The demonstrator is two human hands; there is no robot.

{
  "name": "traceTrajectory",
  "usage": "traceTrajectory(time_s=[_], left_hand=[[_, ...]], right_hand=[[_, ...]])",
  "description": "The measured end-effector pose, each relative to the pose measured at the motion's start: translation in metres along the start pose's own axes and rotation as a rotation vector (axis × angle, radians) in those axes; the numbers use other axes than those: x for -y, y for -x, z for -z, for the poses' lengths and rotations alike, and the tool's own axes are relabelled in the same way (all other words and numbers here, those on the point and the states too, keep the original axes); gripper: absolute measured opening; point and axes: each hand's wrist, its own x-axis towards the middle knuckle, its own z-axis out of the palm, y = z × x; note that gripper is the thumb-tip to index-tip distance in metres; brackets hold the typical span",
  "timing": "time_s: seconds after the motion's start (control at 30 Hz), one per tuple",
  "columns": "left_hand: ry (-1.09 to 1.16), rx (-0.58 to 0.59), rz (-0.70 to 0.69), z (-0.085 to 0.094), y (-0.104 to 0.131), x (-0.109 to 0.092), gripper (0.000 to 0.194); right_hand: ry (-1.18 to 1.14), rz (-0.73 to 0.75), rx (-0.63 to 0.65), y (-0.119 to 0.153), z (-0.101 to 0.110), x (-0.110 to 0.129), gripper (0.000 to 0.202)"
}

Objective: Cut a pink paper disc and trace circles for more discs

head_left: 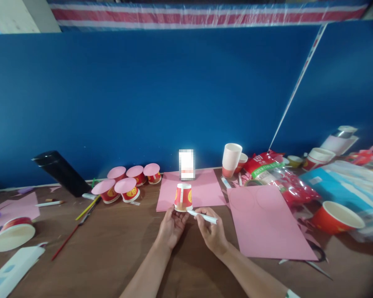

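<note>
An upside-down red and white paper cup stands in front of me with its rim at the bottom. My left hand, palm up, grips that rim with fingers at the left and underneath. Pinched in my right hand is a white marker, its tip pointing left at the lower right edge of the cup. Whether the tip touches is too small to tell. Behind the cup lies pink paper. A phone-like bright screen, blurred out, stands upright at the paper's back edge.
Several upturned cups topped with pink paper discs stand left. A black bottle leans near a red-handled brush. To the right are a pink sheet, scissors, a cup bag and an orange cup. A blue partition rises behind.
</note>
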Motion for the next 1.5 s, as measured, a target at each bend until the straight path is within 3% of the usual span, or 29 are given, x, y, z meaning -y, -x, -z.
traceTrajectory(time_s=[0.77, 1.5], left_hand=[[-0.009, -0.002, 0.017, 0.0055, -0.0029, 0.0023, 0.011], [-0.003, -0.011, 0.028, 0.0042, -0.0005, 0.0011, 0.013]], right_hand=[[0.001, 0.016, -0.051, -0.0005, 0.0010, 0.0017, 0.013], [-0.003, 0.016, -0.018, -0.0001, 0.0003, -0.0009, 0.012]])
